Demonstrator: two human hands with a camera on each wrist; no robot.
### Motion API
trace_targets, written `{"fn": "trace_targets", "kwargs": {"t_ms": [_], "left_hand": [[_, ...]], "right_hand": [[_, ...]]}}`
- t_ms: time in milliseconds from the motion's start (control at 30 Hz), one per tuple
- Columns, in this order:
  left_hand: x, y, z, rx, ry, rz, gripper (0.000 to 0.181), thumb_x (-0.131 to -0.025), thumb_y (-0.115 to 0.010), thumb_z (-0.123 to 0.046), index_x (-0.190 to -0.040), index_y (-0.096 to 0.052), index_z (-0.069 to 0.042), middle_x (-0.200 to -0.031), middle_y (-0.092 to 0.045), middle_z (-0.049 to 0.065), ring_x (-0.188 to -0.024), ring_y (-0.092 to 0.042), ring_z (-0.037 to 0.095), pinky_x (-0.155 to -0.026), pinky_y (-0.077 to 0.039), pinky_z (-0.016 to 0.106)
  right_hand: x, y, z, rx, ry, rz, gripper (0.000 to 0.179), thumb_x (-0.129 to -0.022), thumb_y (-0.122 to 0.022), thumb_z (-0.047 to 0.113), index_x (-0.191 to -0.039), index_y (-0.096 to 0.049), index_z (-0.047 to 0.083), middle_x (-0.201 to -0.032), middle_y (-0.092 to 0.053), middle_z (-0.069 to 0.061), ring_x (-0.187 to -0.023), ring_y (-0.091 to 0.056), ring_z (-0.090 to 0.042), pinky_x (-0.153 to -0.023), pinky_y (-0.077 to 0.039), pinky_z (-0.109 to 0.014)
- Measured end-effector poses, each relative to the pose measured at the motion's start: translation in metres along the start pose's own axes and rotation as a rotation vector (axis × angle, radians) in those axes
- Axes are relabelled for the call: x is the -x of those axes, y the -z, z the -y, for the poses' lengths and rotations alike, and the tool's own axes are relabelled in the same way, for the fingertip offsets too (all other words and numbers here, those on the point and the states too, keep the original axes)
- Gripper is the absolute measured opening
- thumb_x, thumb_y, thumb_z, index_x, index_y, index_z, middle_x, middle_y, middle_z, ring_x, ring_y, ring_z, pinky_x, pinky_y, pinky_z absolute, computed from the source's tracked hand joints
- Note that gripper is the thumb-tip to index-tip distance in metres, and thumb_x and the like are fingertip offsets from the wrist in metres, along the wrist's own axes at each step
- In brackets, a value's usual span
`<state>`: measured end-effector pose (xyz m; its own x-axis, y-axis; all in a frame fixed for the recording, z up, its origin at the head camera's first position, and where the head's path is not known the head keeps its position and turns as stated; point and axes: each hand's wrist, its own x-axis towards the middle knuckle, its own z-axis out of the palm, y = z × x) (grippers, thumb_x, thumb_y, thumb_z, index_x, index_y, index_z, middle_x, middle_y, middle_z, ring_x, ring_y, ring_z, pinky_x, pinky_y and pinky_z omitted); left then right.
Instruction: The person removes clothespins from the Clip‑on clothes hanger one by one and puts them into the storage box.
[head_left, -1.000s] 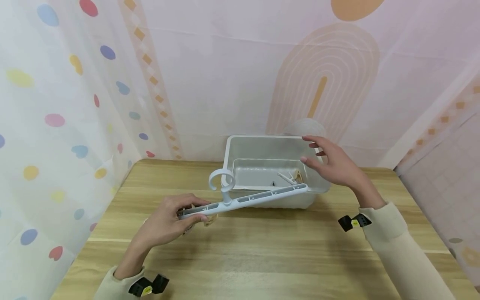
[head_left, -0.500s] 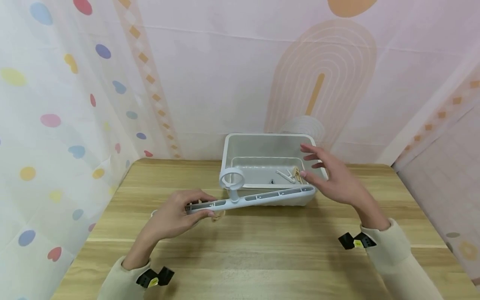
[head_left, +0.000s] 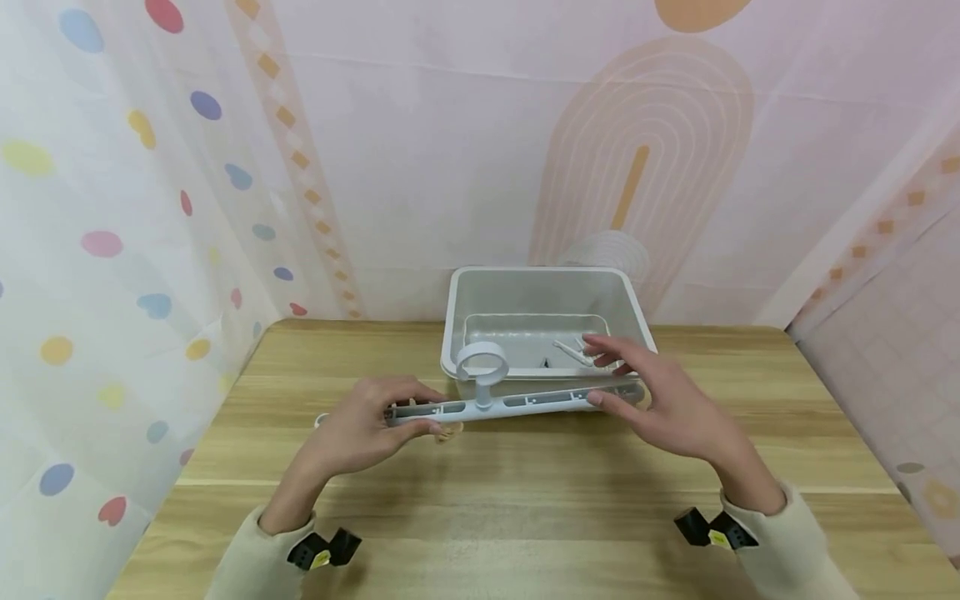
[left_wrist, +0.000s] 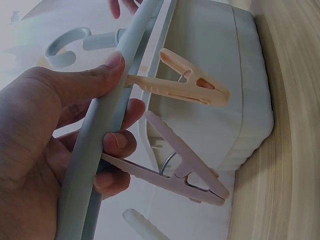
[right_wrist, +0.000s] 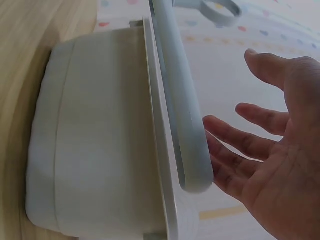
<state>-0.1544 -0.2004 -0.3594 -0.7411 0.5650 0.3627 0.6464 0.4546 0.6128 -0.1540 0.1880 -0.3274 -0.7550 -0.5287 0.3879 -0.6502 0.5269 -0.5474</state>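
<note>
My left hand (head_left: 360, 429) grips the left end of a pale blue-grey clip hanger (head_left: 540, 404), whose round hook (head_left: 483, 358) points up. Beneath the bar, in the left wrist view, hang a peach clothespin (left_wrist: 185, 90) and a mauve clothespin (left_wrist: 170, 175); part of a whitish clothespin (left_wrist: 142, 225) shows lower down. My right hand (head_left: 675, 408) is at the bar's other end, thumb and fingers apart. In the right wrist view its fingertips are close beside the bar's tip; whether they touch it I cannot tell.
Behind the hanger a whitish plastic bin (head_left: 540, 287) stands on the wooden table (head_left: 510, 517), near its back edge. Inside lie a white clothespin (head_left: 572, 353) and a small dark piece (head_left: 546, 362). Patterned curtains (head_left: 450, 167) enclose the back and sides.
The hanger has shifted right and levelled in my left hand. My right hand has come down and nearer to me, from over the bin's right side to the bar's right end.
</note>
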Motion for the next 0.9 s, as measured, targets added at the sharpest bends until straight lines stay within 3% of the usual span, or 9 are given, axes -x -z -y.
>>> {"fn": "trace_targets", "kwargs": {"t_ms": [233, 333, 500, 733, 900], "left_hand": [[-0.004, -0.003, -0.002, 0.019, 0.016, 0.025, 0.026, -0.084, -0.086, -0.016, -0.108, -0.078, -0.021, -0.088, -0.074, -0.014, -0.071, -0.061, 0.003, -0.062, -0.05, 0.022], [-0.005, -0.005, -0.002, 0.027, 0.02, 0.041, 0.025, -0.084, -0.086, -0.018, -0.108, -0.078, -0.02, -0.09, -0.075, -0.013, -0.072, -0.063, 0.004, -0.064, -0.052, 0.022], [-0.009, -0.01, -0.002, 0.016, 0.014, 0.051, 0.025, -0.083, -0.087, -0.021, -0.106, -0.078, -0.021, -0.091, -0.074, -0.015, -0.073, -0.062, 0.003, -0.065, -0.052, 0.022], [-0.015, -0.017, -0.002, 0.019, -0.027, 0.084, 0.022, -0.084, -0.086, -0.02, -0.104, -0.079, -0.021, -0.089, -0.074, -0.015, -0.074, -0.06, 0.0, -0.066, -0.052, 0.021], [-0.018, -0.021, -0.002, 0.035, -0.032, 0.107, 0.021, -0.085, -0.085, -0.02, -0.105, -0.079, -0.019, -0.091, -0.076, -0.012, -0.076, -0.061, 0.001, -0.068, -0.052, 0.022]], "right_hand": [[0.008, -0.013, 0.007, 0.034, -0.035, 0.046, 0.055, -0.092, -0.079, 0.022, -0.143, -0.057, 0.02, -0.126, -0.066, 0.006, -0.109, -0.065, -0.013, -0.091, -0.056, -0.034], [0.008, -0.018, 0.007, 0.05, -0.011, 0.085, 0.051, -0.093, -0.078, 0.025, -0.141, -0.059, 0.022, -0.121, -0.069, 0.008, -0.104, -0.066, -0.009, -0.088, -0.057, -0.035], [0.005, -0.029, 0.008, 0.081, 0.029, 0.175, 0.045, -0.096, -0.075, 0.03, -0.138, -0.062, 0.02, -0.125, -0.071, 0.007, -0.108, -0.068, -0.009, -0.094, -0.057, -0.037], [0.002, -0.043, 0.006, 0.077, 0.005, 0.267, 0.037, -0.098, -0.071, 0.039, -0.133, -0.066, 0.029, -0.096, -0.069, 0.017, -0.071, -0.057, 0.0, -0.069, -0.05, -0.021], [0.004, -0.049, 0.002, 0.048, 0.018, 0.255, 0.031, -0.098, -0.071, 0.037, -0.128, -0.069, 0.029, -0.084, -0.065, 0.02, -0.063, -0.049, 0.007, -0.06, -0.045, -0.017]]}}
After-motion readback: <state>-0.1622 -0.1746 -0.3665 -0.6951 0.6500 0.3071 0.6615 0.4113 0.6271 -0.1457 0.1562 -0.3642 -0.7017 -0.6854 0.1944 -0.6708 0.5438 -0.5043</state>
